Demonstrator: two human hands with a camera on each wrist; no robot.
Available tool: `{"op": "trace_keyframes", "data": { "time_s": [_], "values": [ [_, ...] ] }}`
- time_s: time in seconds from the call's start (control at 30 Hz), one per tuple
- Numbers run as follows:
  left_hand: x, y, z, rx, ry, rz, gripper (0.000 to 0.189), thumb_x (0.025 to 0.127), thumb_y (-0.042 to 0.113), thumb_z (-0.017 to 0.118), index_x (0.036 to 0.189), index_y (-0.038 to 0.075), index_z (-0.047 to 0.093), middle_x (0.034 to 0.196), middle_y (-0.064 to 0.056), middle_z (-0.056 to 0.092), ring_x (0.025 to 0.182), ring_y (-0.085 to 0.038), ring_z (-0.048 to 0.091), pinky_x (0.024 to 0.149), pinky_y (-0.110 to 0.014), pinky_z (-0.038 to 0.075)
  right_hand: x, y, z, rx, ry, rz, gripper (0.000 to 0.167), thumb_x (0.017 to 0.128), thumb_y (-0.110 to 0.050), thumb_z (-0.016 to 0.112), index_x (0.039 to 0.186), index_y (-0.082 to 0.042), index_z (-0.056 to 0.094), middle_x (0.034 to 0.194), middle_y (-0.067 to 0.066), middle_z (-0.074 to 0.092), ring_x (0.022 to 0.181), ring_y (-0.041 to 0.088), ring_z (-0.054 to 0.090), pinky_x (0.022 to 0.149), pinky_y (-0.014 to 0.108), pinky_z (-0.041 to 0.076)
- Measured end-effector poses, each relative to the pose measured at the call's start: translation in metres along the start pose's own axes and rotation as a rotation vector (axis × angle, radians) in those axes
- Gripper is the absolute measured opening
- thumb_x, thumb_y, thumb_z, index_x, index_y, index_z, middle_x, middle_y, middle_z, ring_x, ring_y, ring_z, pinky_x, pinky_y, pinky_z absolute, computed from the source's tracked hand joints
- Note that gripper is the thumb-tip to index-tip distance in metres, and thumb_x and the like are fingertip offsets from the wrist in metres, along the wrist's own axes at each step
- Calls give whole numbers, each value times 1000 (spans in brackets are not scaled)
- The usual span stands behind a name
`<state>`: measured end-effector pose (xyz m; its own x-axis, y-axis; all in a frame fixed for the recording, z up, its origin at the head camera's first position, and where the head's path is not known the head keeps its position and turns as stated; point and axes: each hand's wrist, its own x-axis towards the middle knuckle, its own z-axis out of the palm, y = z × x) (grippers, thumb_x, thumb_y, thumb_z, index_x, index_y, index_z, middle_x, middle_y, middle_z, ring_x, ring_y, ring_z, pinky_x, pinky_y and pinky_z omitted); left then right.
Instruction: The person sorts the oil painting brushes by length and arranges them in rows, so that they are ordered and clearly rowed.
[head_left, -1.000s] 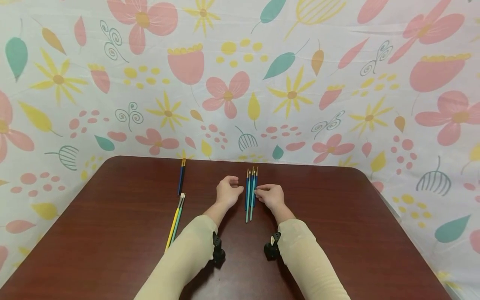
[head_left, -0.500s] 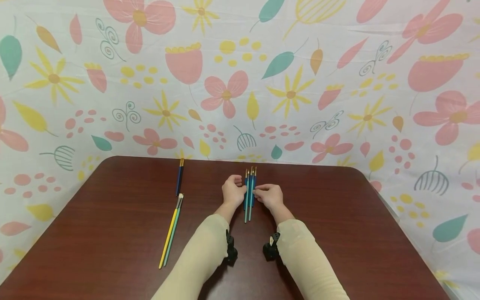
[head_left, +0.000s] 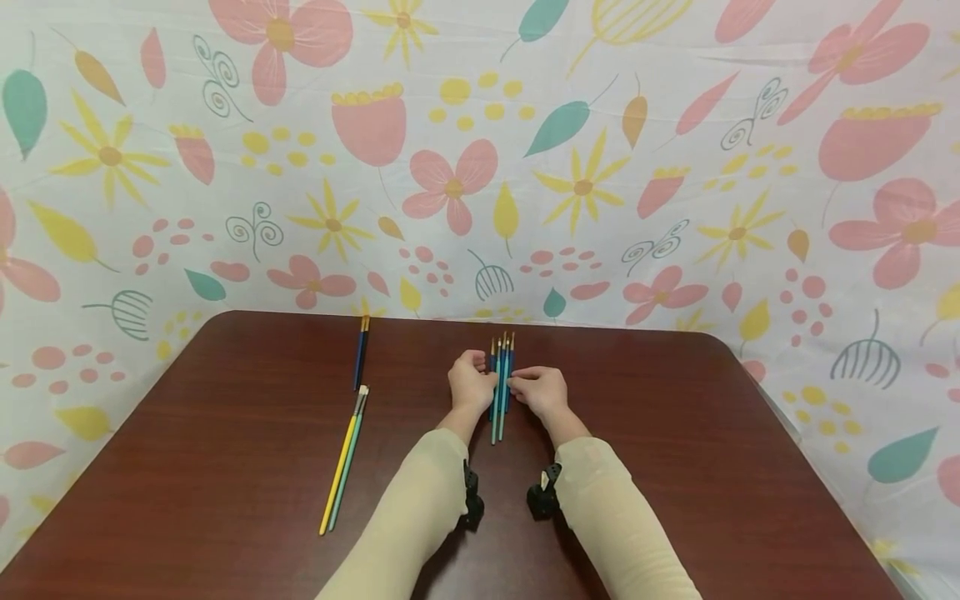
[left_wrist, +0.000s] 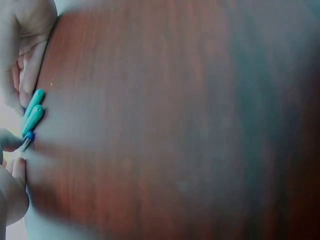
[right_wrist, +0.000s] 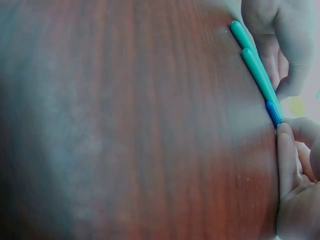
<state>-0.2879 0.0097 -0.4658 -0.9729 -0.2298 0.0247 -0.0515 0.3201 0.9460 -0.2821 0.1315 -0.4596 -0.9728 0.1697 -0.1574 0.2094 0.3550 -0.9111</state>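
Observation:
A bundle of teal and blue paintbrushes [head_left: 494, 425] lies on the brown table with its bristles pointing away. Along its left side, my left hand [head_left: 471, 385] touches the brushes with the thumb, and its fingers are loosely bent. From the right, my right hand [head_left: 545, 392] pinches a blue paintbrush [right_wrist: 273, 113] at the bundle's edge between thumb and index finger. Two teal handle ends [left_wrist: 34, 118] stick out toward me past the blue ones. The fingers partly hide the middle of the bundle.
Left of the hands lie a yellow paintbrush [head_left: 337, 475] and a green paintbrush [head_left: 346, 472], side by side. Beyond them are two dark blue paintbrushes [head_left: 360, 358] near the far edge. A flower-patterned cloth [head_left: 450, 108] hangs behind the table [head_left: 675, 467].
My left hand has moved right, from a gap beside the bundle to touching it. My right hand has stayed at the bundle's right side. The brushes look nearly unmoved.

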Motion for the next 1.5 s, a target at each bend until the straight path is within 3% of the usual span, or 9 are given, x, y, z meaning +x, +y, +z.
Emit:
{"op": "trace_keyframes", "data": {
  "time_s": [0.37,0.63,1.5],
  "values": [
    [-5,1,4,-61,92,16,31,82,-3,65,113,0,62,110,-14,65,102,-26,63,87,-37,54,1,1,0,-8,5,-7,23,84,-14,70,103,-1,72,96,18,70,71,9,66,69,28,58],
    [-5,3,5,-40,132,12,27,83,-5,62,110,0,64,106,-13,66,98,-24,64,85,-36,54,1,1,1,-5,2,-15,23,83,-14,70,103,-1,72,99,18,70,73,11,67,69,28,58],
    [-4,-2,0,-153,141,-28,19,84,1,65,102,1,67,98,-14,69,94,-25,66,81,-37,55,-2,-1,-1,-5,-7,7,24,84,-15,70,103,-1,72,103,18,69,73,10,67,69,28,58]
  ]
}}
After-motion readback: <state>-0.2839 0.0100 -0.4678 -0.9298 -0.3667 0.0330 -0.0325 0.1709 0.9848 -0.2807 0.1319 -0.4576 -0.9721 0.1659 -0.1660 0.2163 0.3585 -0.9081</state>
